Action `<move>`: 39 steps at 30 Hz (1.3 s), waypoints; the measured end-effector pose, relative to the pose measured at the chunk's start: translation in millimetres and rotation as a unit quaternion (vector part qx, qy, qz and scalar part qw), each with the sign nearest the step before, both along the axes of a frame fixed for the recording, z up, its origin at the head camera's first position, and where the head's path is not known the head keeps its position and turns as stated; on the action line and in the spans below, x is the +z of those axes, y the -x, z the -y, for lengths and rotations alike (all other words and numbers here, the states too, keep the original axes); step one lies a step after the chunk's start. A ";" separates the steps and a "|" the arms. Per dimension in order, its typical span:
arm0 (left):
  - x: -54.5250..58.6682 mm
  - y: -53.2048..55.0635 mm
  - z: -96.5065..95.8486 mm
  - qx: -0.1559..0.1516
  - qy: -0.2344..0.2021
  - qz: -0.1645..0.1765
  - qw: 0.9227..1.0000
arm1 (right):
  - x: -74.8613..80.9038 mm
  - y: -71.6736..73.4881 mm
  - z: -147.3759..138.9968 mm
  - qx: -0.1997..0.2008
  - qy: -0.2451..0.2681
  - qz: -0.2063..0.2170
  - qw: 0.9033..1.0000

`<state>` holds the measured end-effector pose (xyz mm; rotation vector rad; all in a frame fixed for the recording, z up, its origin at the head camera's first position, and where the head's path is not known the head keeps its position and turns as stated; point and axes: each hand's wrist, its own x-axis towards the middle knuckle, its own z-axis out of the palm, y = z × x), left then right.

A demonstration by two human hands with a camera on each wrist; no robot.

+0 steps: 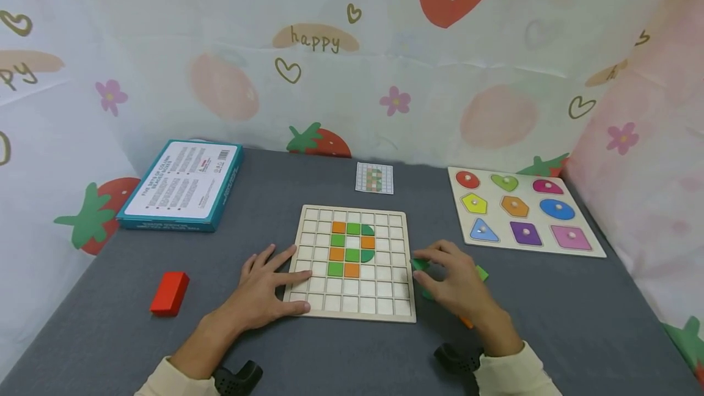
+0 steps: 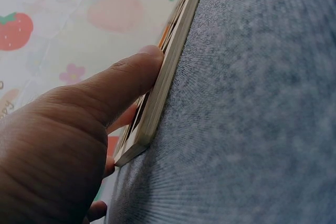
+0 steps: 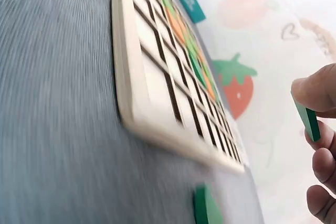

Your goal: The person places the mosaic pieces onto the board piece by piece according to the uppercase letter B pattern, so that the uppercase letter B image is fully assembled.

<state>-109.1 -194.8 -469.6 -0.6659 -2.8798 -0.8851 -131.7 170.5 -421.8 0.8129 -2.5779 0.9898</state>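
Note:
A wooden grid board (image 1: 352,314) lies flat on the table, holding orange squares (image 1: 339,227), light green squares (image 1: 354,255) and dark green rounded pieces (image 1: 367,256). My left hand (image 1: 264,292) rests spread at the board's left side, its thumb (image 2: 131,72) on the near rim in the left wrist view. Just off the board's right edge, my right hand (image 1: 459,280) pinches a dark green piece (image 3: 310,119) between thumb and fingers. Below that hand lies another dark green piece (image 3: 206,206). A light green piece (image 1: 481,272) and an orange piece (image 1: 466,322) are partly hidden by it.
A small pattern card (image 1: 374,178) lies behind the board. At the back right is a shape puzzle board (image 1: 528,234) with knobbed pieces. A teal box (image 1: 176,185) sits at the back left, and a red block (image 1: 169,294) lies at the left.

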 end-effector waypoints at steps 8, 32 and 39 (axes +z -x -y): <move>1.4 -0.1 -1.0 0.000 0.001 0.004 1.000 | -3.3 0.9 34.0 -0.006 -0.002 0.031 0.999; 3.6 0.0 -2.2 -0.001 0.008 0.010 1.000 | -35.4 9.0 81.0 -0.045 -0.007 0.062 0.997; 3.8 -0.9 -1.0 -0.001 0.007 0.008 1.000 | -37.9 8.7 84.1 -0.050 -0.020 0.057 0.997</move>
